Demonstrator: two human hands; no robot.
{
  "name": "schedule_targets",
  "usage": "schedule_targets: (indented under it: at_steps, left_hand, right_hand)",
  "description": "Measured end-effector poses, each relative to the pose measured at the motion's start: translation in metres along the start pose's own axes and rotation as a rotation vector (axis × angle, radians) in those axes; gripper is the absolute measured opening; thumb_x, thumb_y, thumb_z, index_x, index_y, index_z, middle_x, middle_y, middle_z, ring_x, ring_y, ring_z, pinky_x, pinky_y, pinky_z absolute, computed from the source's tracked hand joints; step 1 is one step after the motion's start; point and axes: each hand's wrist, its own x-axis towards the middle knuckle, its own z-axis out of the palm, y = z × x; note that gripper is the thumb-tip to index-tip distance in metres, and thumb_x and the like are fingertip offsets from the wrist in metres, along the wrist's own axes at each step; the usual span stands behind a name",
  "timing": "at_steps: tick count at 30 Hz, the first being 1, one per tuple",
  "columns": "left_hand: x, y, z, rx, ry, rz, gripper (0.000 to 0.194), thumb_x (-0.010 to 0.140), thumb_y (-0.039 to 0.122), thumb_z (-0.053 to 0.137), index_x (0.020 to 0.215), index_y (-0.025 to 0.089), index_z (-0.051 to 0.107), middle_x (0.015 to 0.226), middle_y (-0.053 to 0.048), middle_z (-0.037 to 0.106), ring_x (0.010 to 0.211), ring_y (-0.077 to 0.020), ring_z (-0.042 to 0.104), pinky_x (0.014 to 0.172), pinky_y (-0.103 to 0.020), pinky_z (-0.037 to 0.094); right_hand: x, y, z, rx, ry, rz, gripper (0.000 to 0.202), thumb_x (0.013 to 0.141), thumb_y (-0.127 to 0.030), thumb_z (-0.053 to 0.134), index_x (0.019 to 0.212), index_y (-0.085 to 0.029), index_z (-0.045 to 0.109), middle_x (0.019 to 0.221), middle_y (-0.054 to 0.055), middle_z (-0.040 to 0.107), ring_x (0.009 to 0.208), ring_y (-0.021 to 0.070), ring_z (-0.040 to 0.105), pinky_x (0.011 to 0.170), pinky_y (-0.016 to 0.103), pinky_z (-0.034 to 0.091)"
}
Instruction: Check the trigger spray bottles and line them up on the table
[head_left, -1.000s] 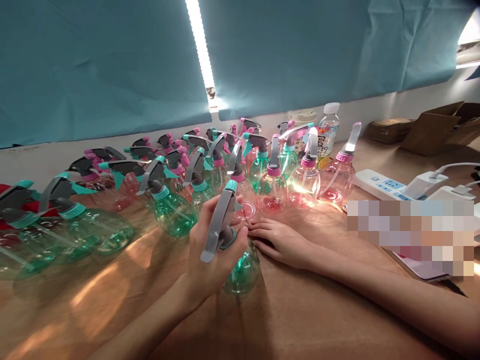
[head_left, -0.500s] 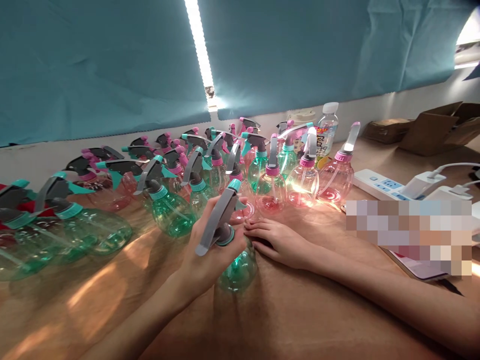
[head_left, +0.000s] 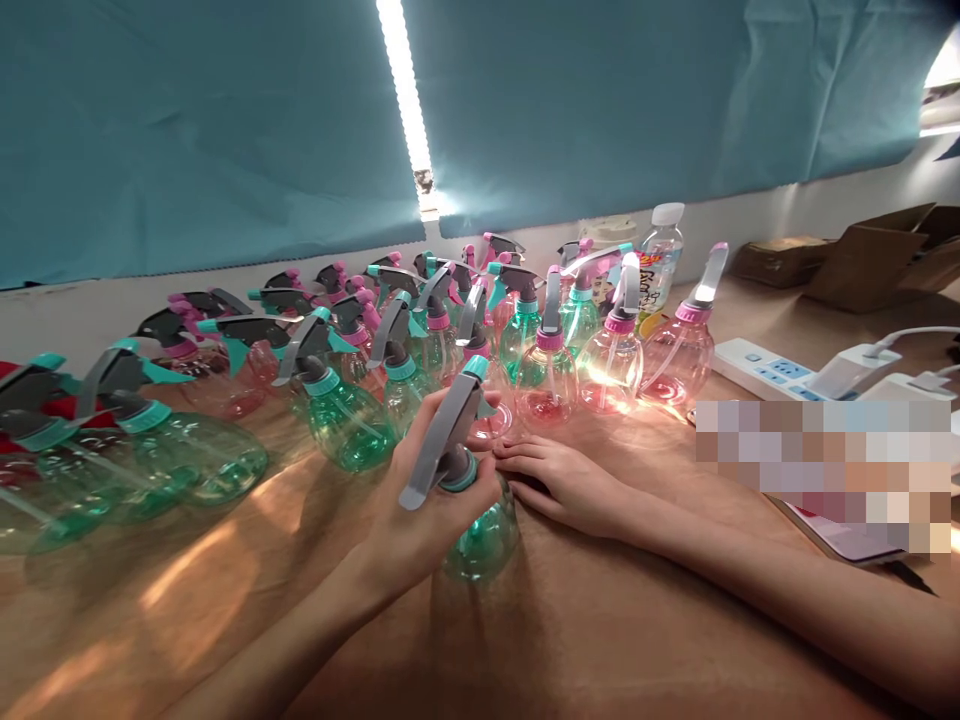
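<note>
My left hand (head_left: pixel 416 520) is wrapped round the neck of a clear green spray bottle (head_left: pixel 484 548) with a grey trigger head and a turquoise collar. The bottle stands upright on the brown table, its nozzle pointing away from me. Flat on the table just right of it rests my right hand (head_left: pixel 574 485), fingers stretched out and fingertips close to the bottle. Whether they touch it cannot be made out. Beyond both hands stand a pink spray bottle (head_left: pixel 545 392) and another green spray bottle (head_left: pixel 352 430).
Several more green and pink spray bottles crowd the back and left, including a green one (head_left: pixel 225 460). A clear drink bottle (head_left: pixel 663 255) stands behind. To the right are a white power strip (head_left: pixel 750 362) with plugged-in chargers, a blurred-out object and an open cardboard box (head_left: pixel 862 265).
The whole view has shifted slightly. Both hands keep the same pose, and the green spray bottle stays in my left hand.
</note>
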Motion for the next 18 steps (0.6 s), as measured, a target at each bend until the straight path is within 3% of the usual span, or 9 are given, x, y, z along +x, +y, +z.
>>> schedule_targets:
  at_steps: [3,6,11,15,18]
  left_hand:
    - [0.0023,-0.0012,0.0013,0.019,0.027,0.041,0.041,0.076,0.012,0.054,0.113,0.027,0.047,0.112,-0.002,0.064,0.080,-0.0144,0.065,0.066,-0.026,0.054]
    - [0.0033,-0.0026,0.0024,0.044,0.052,0.106,0.033,0.076,0.012,0.052,0.105,0.026,0.048,0.097,0.001,0.064,0.075,-0.0134,0.063,0.066,-0.026,0.053]
    - [0.0011,-0.0003,0.0022,0.080,0.072,0.096,0.016,0.076,0.014,0.051,0.090,0.024,0.053,0.069,0.004,0.058,0.059,-0.0122,0.057,0.056,-0.025,0.049]
    - [0.0000,-0.0003,0.0010,0.097,0.112,0.133,0.014,0.077,0.014,0.055,0.088,0.023,0.058,0.085,0.001,0.063,0.068,-0.0122,0.060,0.063,-0.026,0.052]
    - [0.0008,-0.0032,0.0009,0.045,0.078,0.106,0.030,0.079,0.014,0.055,0.107,0.024,0.057,0.109,-0.003,0.066,0.091,-0.0156,0.065,0.078,-0.028,0.054]
  right_hand:
    - [0.0001,-0.0009,-0.0007,0.000,0.005,0.004,0.028,0.094,-0.021,0.051,0.119,-0.018,0.064,0.121,0.011,0.067,0.117,0.0229,0.058,0.100,0.041,0.049]
    - [0.0004,-0.0020,-0.0015,0.001,0.010,-0.002,0.028,0.095,-0.022,0.050,0.119,-0.018,0.064,0.122,0.011,0.067,0.117,0.0231,0.059,0.101,0.042,0.049]
    - [0.0009,-0.0029,-0.0022,-0.007,0.017,-0.004,0.028,0.095,-0.022,0.049,0.119,-0.018,0.064,0.122,0.010,0.067,0.117,0.0230,0.059,0.100,0.042,0.049]
    - [0.0008,-0.0029,-0.0021,-0.002,0.011,-0.007,0.028,0.095,-0.021,0.050,0.119,-0.016,0.064,0.121,0.011,0.067,0.117,0.0223,0.058,0.102,0.039,0.048]
    - [0.0001,-0.0025,-0.0013,-0.009,0.015,-0.008,0.029,0.096,-0.023,0.049,0.119,-0.014,0.064,0.121,0.012,0.067,0.117,0.0226,0.058,0.102,0.039,0.048]
